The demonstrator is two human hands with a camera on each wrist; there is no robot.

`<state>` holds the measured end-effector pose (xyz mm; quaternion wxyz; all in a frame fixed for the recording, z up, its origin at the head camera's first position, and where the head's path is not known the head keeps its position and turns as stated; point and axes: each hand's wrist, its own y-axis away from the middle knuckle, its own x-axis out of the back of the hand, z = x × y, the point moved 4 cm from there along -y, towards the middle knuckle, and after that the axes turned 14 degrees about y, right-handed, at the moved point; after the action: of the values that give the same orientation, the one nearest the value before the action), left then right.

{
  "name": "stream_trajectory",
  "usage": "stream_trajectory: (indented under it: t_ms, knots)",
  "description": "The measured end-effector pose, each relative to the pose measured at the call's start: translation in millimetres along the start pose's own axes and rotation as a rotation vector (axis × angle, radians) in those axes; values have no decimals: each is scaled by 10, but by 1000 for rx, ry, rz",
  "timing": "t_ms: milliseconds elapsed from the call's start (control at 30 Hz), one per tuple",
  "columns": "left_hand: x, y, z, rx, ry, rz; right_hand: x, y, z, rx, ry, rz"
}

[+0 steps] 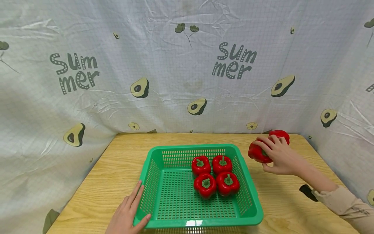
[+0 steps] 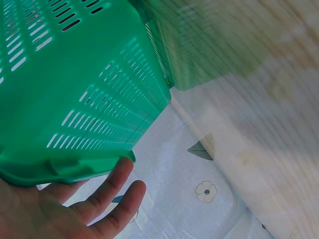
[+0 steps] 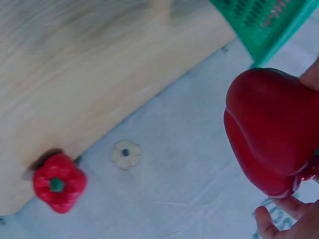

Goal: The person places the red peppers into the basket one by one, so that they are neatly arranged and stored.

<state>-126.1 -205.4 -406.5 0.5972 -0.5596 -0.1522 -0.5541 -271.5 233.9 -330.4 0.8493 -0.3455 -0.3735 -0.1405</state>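
A green plastic basket with slotted walls stands on the table, with several red bell peppers grouped in its right half, green stems up. My left hand rests on the basket's left rim near the front corner, fingers straight. Right of the basket, my right hand grips another red bell pepper from above, held clear of the table in the right wrist view. Behind that hand, one more red bell pepper stands on the table near the back right corner.
The wooden table ends at a hanging pale cloth printed with avocados and lettering, which also closes off both sides. A dark piece sits at my right wrist.
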Motion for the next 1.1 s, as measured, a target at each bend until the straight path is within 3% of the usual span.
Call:
stream_trajectory:
  t_ms: [667, 1100]
  knots:
    - [3, -3, 4, 23, 1, -25, 354, -584, -440, 164, -80, 96]
    - [7, -7, 11, 38, 21, -35, 387, -960, -827, 254, -72, 40]
